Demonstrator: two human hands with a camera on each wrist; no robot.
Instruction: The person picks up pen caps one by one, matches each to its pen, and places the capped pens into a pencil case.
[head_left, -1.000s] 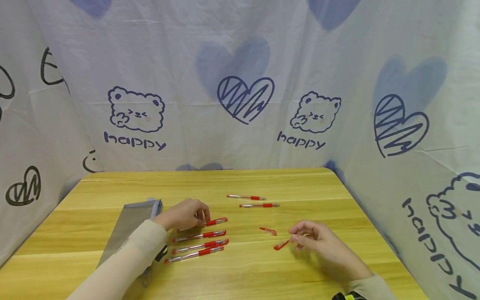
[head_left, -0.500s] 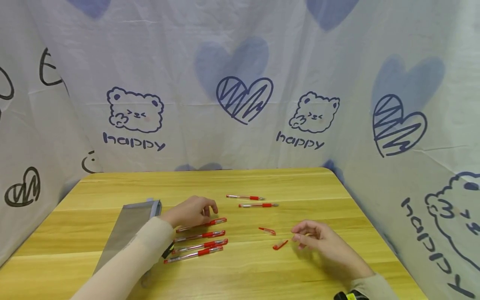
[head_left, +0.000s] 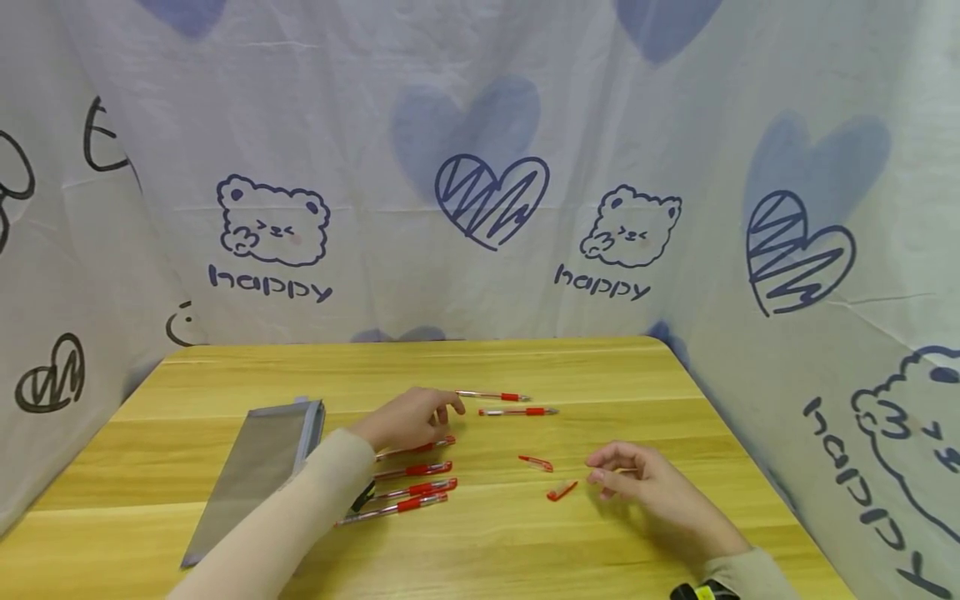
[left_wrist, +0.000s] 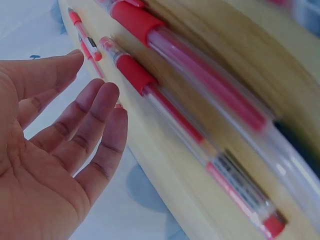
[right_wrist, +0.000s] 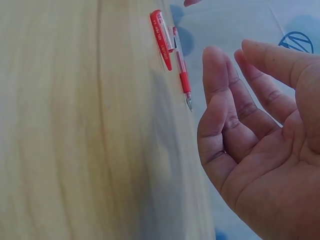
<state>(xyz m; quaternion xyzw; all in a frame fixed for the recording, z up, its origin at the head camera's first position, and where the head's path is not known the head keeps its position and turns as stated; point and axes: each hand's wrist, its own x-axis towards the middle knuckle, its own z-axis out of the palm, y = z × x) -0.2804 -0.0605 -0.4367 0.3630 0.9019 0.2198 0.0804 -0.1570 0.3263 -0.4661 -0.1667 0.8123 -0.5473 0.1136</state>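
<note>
My left hand (head_left: 411, 417) hovers with bent, relaxed fingers just past a row of several capped red gel pens (head_left: 412, 490), its fingertips near the left ends of two uncapped red pens. Nothing lies in its palm in the left wrist view, where a pen (left_wrist: 135, 72) shows beside the fingers. Of the uncapped pens, one (head_left: 504, 397) lies farther back and the other (head_left: 517, 412) closer. Two loose red pen caps, a far one (head_left: 536, 462) and a near one (head_left: 562, 491), lie mid-table. Loosely curved and holding nothing, my right hand (head_left: 637, 482) stays right of the caps.
A grey zip pouch (head_left: 251, 467) lies at the left of the wooden table (head_left: 600, 367), partly covered by the left sleeve. Printed white cloth (head_left: 360, 233) hangs behind the table and along both sides.
My left hand has moved right and away from the farthest capped pen, toward the uncapped pens, uncovering more of the pouch. The right hand, caps and pens remain about where they were.
</note>
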